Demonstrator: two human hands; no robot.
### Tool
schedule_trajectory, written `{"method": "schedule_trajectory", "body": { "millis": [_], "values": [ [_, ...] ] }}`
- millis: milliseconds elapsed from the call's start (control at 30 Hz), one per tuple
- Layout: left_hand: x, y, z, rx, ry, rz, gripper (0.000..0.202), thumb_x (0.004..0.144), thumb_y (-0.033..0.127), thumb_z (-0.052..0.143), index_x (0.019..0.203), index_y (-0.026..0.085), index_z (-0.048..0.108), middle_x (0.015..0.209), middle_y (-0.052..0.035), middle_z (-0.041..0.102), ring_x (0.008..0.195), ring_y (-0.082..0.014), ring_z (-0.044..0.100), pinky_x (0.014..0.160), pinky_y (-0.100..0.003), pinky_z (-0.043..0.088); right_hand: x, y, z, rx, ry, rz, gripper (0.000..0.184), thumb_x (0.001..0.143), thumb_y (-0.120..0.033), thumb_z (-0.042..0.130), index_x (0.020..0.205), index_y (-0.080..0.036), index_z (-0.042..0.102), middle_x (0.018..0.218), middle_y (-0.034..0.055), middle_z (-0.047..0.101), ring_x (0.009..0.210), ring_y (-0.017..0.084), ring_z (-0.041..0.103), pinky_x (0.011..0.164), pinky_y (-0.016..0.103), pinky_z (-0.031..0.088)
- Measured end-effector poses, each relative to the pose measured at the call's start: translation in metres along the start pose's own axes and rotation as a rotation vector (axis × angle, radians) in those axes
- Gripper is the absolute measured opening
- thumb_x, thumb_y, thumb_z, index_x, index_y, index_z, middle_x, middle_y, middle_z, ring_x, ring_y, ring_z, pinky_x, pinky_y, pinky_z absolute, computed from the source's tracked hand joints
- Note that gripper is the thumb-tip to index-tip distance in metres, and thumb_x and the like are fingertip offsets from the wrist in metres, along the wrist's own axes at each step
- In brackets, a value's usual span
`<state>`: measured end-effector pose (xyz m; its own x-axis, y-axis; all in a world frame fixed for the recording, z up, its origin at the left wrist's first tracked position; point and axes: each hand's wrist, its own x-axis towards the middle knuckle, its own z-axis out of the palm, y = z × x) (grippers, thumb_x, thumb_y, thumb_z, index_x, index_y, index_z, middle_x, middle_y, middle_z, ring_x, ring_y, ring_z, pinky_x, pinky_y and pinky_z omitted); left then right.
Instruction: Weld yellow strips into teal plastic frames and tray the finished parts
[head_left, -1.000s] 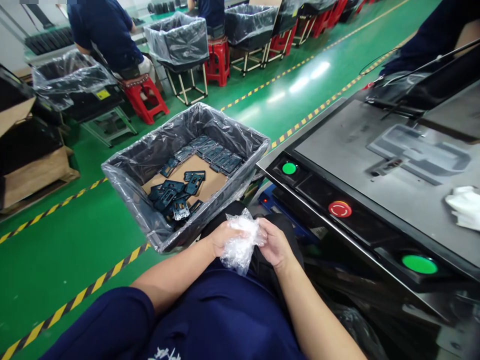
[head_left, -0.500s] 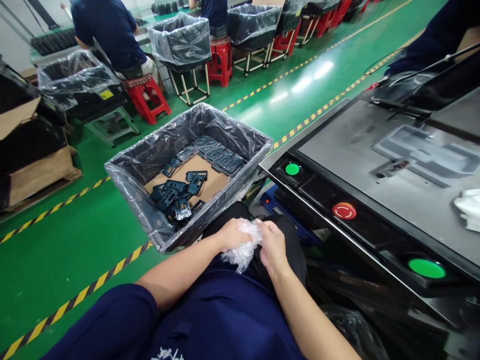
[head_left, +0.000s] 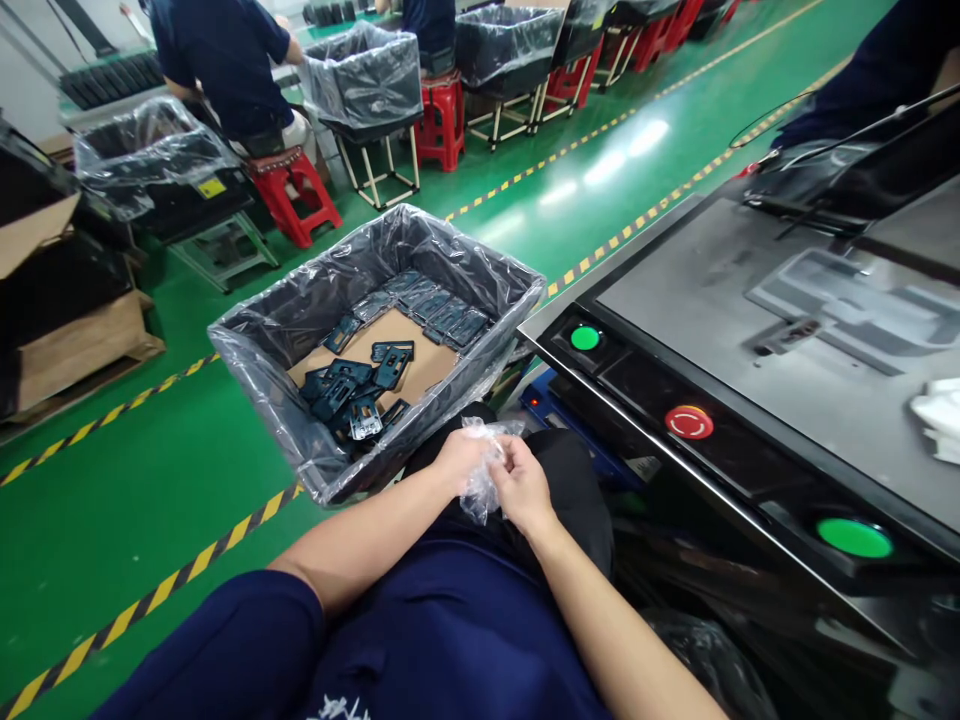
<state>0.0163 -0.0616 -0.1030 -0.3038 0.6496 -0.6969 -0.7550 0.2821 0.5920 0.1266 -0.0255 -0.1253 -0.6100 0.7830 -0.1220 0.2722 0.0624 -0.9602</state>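
Above my lap, a crumpled clear plastic bag (head_left: 480,492) is bunched between both hands. My left hand (head_left: 459,462) is closed round its left side. My right hand (head_left: 523,488) pinches the bag from the right, thumb and fingers together. Some of the plastic sticks out above and below the hands. Whether anything lies inside the bag I cannot tell. Just beyond my hands stands a bin lined with clear plastic (head_left: 262,375). Inside it, dark flat plastic parts (head_left: 341,385) lie loose in a heap and in rows on cardboard (head_left: 397,332).
At right is a metal machine table (head_left: 675,270) with green buttons (head_left: 853,537) and a red stop button (head_left: 688,422). A white cloth (head_left: 937,415) lies at its edge. Behind, people sit on red stools (head_left: 294,195) beside lined bins (head_left: 364,85). Striped tape marks the green floor.
My right hand has moved slightly left, closer to my left hand. The plastic has been gathered into a smaller bunch, with more of it showing above the hands.
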Motion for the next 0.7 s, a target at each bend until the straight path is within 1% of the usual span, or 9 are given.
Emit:
{"method": "schedule_trajectory", "body": {
  "millis": [67,133,200,267,333,433,500,567,700],
  "values": [
    [-0.003,0.006,0.000,-0.020,-0.070,-0.044,0.004,0.066,0.010,0.063,0.069,0.011,0.061,0.060,-0.0037,0.061,0.054,-0.0145,0.057,0.058,-0.026,0.046,0.006,0.007,0.002,-0.026,0.156,0.017,0.024,0.069,-0.028,0.051,0.090,-0.021,0.062,0.079,0.0010,0.062,0.071,0.019,0.053,0.069,0.031,0.043],
    [-0.007,0.010,0.000,-0.064,-0.180,-0.095,0.015,0.078,0.026,0.060,0.076,0.011,0.063,0.069,-0.0074,0.064,0.061,-0.0171,0.061,0.066,-0.029,0.049,0.010,0.011,0.003,-0.039,0.273,0.048,0.018,0.067,-0.027,0.051,0.081,-0.021,0.060,0.075,0.0002,0.060,0.069,0.018,0.052,0.067,0.030,0.042],
    [-0.010,0.010,0.000,-0.081,-0.242,-0.107,0.027,0.084,0.037,0.055,0.083,0.011,0.063,0.076,-0.0092,0.066,0.068,-0.0186,0.063,0.072,-0.031,0.051,0.012,0.013,0.002,-0.059,0.346,0.088,0.011,0.066,-0.026,0.051,0.073,-0.021,0.058,0.068,-0.0012,0.057,0.064,0.017,0.049,0.064,0.029,0.039],
    [-0.011,0.005,0.000,-0.045,-0.214,-0.070,0.021,0.083,0.033,0.057,0.084,0.012,0.062,0.075,-0.0072,0.066,0.068,-0.0172,0.062,0.070,-0.029,0.050,0.013,0.014,0.003,-0.068,0.379,0.127,0.008,0.066,-0.026,0.053,0.070,-0.021,0.057,0.065,-0.0019,0.055,0.063,0.016,0.048,0.062,0.028,0.038],
    [-0.009,-0.003,0.002,0.016,-0.143,-0.018,0.009,0.078,0.020,0.061,0.083,0.013,0.062,0.070,-0.0040,0.064,0.062,-0.0146,0.059,0.063,-0.026,0.046,0.011,0.014,0.005,-0.064,0.398,0.168,0.006,0.066,-0.026,0.055,0.070,-0.022,0.057,0.063,-0.0025,0.055,0.061,0.016,0.047,0.061,0.028,0.038],
    [0.000,-0.014,0.004,0.050,-0.084,0.037,0.018,0.069,0.008,0.065,0.086,0.013,0.063,0.069,-0.0009,0.063,0.059,-0.0124,0.057,0.059,-0.023,0.043,0.006,0.016,0.012,-0.007,0.408,0.186,0.008,0.067,-0.027,0.056,0.073,-0.022,0.056,0.064,-0.0025,0.055,0.061,0.016,0.047,0.059,0.027,0.038],
    [0.010,-0.019,0.004,0.057,-0.012,0.077,0.030,0.065,0.003,0.067,0.092,0.015,0.065,0.071,0.0010,0.064,0.060,-0.0114,0.057,0.061,-0.023,0.043,0.002,0.016,0.016,0.058,0.367,0.173,0.011,0.067,-0.027,0.054,0.077,-0.022,0.057,0.067,-0.0022,0.056,0.062,0.016,0.048,0.059,0.028,0.040],
    [0.021,-0.021,0.002,0.058,0.065,0.095,0.032,0.064,0.000,0.065,0.093,0.015,0.066,0.067,0.0032,0.063,0.058,-0.0105,0.055,0.061,-0.023,0.043,-0.001,0.012,0.017,0.125,0.233,0.145,0.023,0.065,-0.025,0.053,0.087,-0.022,0.059,0.073,-0.0013,0.057,0.065,0.017,0.051,0.062,0.028,0.042],
    [0.040,-0.019,-0.003,0.039,0.143,0.045,0.004,0.075,0.009,0.060,0.074,0.013,0.061,0.050,0.0049,0.049,0.046,-0.0106,0.047,0.054,-0.026,0.042,-0.002,-0.002,0.007,0.058,-0.089,-0.029,0.052,0.057,-0.020,0.058,0.110,-0.021,0.061,0.093,0.0029,0.059,0.076,0.019,0.055,0.070,0.032,0.047]
  ]
}}
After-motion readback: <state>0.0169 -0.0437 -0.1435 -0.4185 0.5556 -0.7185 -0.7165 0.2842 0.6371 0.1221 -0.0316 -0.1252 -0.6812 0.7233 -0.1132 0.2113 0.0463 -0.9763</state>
